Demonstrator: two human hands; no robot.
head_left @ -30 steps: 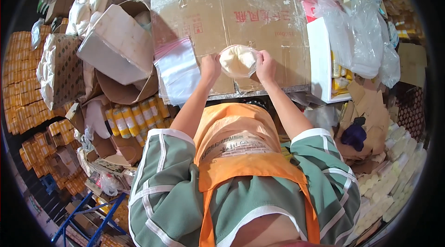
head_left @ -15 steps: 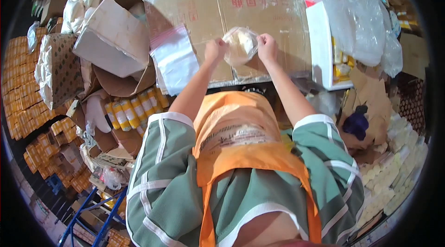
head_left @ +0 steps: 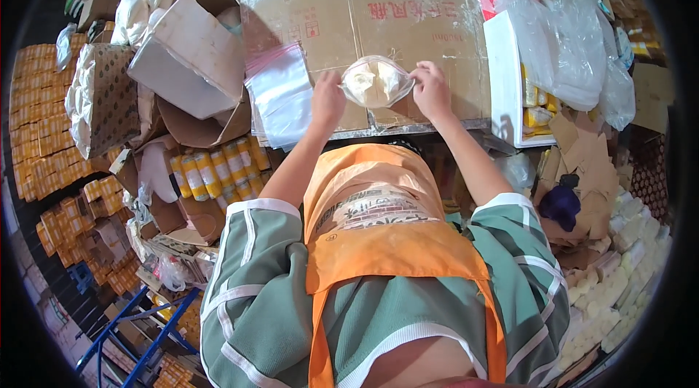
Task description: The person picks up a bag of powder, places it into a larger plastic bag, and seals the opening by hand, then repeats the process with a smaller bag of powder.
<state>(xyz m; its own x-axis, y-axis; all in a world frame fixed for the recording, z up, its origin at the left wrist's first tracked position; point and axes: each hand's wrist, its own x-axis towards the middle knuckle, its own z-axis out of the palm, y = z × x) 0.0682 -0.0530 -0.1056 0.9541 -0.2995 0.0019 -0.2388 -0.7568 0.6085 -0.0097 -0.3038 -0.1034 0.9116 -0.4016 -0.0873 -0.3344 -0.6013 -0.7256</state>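
Between my two hands is a clear plastic bag (head_left: 376,82) with pale cream pieces inside, its mouth stretched into an oval facing up. My left hand (head_left: 329,99) pinches the bag's left end, and my right hand (head_left: 431,89) pinches its right end. The bag is over a large flattened cardboard box (head_left: 408,28) that covers the work surface. Left of my left hand lies a stack of empty clear zip bags (head_left: 280,93) with pink-edged tops.
At the left stand a white foam box (head_left: 191,60) and an open carton (head_left: 193,124). Yellow-wrapped packs (head_left: 211,173) sit below them. On the right are a white foam tray (head_left: 507,75), clear plastic bags (head_left: 579,38) and a dark purple item (head_left: 561,206).
The bag's mouth has been pulled wider, so the pale pieces inside show more plainly. My hands have moved a little farther apart and slightly lower.
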